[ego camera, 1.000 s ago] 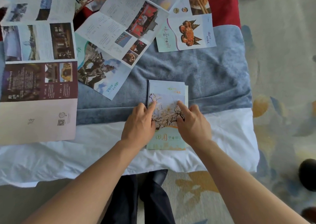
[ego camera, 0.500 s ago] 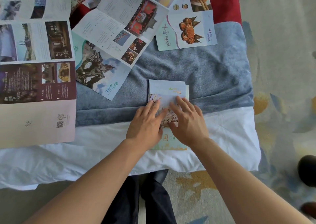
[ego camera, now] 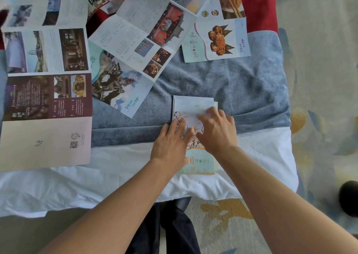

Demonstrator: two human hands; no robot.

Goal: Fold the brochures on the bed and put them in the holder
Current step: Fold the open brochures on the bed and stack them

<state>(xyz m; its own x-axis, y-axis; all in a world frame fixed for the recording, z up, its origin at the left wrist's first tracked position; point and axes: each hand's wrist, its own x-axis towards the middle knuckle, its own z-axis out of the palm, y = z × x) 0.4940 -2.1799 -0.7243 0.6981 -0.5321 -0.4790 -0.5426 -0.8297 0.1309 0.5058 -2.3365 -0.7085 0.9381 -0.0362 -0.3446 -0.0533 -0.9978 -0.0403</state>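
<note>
A folded brochure (ego camera: 193, 104) with a pale blue cover and blossom picture lies on the bed's near edge, half on the grey-blue blanket (ego camera: 242, 91), half on the white sheet (ego camera: 116, 166). My left hand (ego camera: 171, 143) presses flat on its left side, fingers straight. My right hand (ego camera: 217, 131) presses flat on its middle and right side, fingertips near the upper half. Several unfolded brochures lie farther back: a crab one (ego camera: 217, 40), a statue one (ego camera: 116, 85) and a dark maroon one (ego camera: 46, 118). No holder is in view.
A red cloth (ego camera: 259, 11) covers the bed's far part. Patterned carpet (ego camera: 319, 118) lies to the right of the bed, with a dark round object (ego camera: 348, 197) at the right edge. My dark trousers (ego camera: 170, 230) show below the bed's edge.
Both hands slid up the folded brochure from its lower part toward its middle and top, and came closer together, still flat on it.
</note>
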